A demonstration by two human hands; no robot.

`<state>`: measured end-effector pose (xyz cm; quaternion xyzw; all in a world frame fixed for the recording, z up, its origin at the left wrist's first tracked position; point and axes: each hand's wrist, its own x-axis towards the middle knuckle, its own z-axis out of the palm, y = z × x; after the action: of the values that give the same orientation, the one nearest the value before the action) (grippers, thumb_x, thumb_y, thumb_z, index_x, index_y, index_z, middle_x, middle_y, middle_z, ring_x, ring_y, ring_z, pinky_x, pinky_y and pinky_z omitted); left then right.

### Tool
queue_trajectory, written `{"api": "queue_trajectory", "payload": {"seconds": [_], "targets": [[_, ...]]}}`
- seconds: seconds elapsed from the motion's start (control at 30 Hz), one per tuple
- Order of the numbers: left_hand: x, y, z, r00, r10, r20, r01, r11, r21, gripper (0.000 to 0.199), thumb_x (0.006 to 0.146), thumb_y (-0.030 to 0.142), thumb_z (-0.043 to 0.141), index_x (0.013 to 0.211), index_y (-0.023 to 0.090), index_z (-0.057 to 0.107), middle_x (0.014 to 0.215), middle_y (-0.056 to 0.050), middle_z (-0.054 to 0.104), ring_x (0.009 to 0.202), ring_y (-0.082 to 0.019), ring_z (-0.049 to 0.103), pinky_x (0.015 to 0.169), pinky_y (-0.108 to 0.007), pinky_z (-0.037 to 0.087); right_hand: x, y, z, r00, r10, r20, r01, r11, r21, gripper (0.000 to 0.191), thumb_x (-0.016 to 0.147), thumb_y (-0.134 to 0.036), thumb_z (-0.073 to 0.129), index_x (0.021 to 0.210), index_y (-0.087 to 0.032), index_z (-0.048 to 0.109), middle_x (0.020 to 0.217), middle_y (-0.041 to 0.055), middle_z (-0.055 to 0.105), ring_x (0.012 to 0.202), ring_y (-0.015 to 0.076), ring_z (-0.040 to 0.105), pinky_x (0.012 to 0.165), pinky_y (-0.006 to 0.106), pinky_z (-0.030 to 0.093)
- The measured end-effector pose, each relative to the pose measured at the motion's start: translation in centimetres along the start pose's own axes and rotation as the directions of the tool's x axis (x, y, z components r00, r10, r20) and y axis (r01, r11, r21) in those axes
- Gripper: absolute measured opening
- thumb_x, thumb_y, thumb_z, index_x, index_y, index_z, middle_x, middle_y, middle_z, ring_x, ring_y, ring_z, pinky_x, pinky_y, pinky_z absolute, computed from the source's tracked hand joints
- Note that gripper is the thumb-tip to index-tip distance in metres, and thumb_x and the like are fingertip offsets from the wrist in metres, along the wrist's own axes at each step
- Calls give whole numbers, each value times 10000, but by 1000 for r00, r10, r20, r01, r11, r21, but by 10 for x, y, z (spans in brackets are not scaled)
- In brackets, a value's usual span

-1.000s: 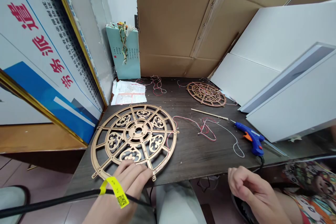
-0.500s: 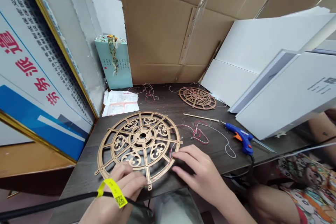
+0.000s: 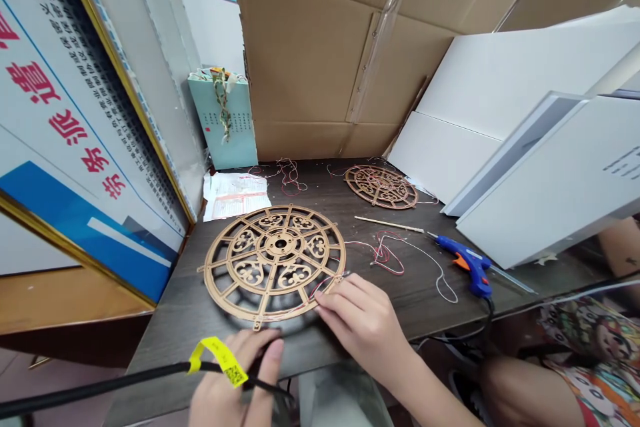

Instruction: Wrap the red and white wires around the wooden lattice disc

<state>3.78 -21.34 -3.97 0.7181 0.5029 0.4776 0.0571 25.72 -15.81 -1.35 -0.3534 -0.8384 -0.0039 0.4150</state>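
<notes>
"Where's the wooden wheel (image 3: 273,245)?"

"In front of me, over the near part of the desk (image 3: 170,320). Shadow shows beneath its near rim, so I think that edge is raised. The thumb and fingers of my right hand (image 3: 363,317) pinch the rim at its near right, I'd say to steady it there."

"And the other hand?"

"My left hand (image 3: 225,400) is just below the rim's near tab, thumb and forefinger bent towards each other. It's blurred; I can't tell whether those fingers grip or touch anything."

"What's round the wheel?"

"Loose red and white wires (image 3: 385,255) trail off its right side. Past them, a thin stick (image 3: 390,224) and a blue glue gun (image 3: 473,261), probably put there for easy reach. A second wheel (image 3: 370,185) lies at the back, perhaps out of the way."

"Anything to read?"

"The yellow tag (image 3: 220,355) on the black cable (image 3: 100,384) has a square code and print too blurred for me. The creased paper (image 3: 235,195) and teal bag (image 3: 235,150) carry tiny writing. Big red characters on the signboard (image 3: 110,153) look like 劳务派遣."
</notes>
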Motion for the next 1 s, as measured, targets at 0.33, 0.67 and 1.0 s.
{"api": "queue_trajectory", "payload": {"seconds": [0.33, 0.67, 1.0], "targets": [[35, 42, 31, 512, -682, 522, 603, -147, -784, 471, 822, 485, 815, 1199, 215, 736, 1236, -113, 734, 1214, -310, 677, 1071, -415, 545, 16, -44, 8, 999, 40, 4, -40, 974, 225, 95, 953, -72, 654, 1007, -140, 692, 951, 59, 733, 854, 176, 646, 788, 304, 531], [63, 28, 40, 407, -743, 532, 442, -349, -826, 149, 858, 103, 754, 1001, 94, 714, 1140, -159, 752, 1060, -276, 741, 1020, -425, 599, 18, -10, -42, 874, 443, 198, -485, 787, 380, 173, 1025, -282, 621, 873, -201, 611, 814, -10, 588, 729, 105, 537, 652, 226, 424], [58, 26, 38, 467, -681, 564, 500, -323, -803, 705, 790, 51, 815, 1435, 144, 547, 1272, -175, 710, 1140, -321, 715, 973, -417, 628, 29, 6, -32, 867, 357, 347, -468, 823, 322, 296, 1079, -303, 526, 816, -187, 597, 775, -18, 577, 740, 111, 514, 703, 239, 383]]}}
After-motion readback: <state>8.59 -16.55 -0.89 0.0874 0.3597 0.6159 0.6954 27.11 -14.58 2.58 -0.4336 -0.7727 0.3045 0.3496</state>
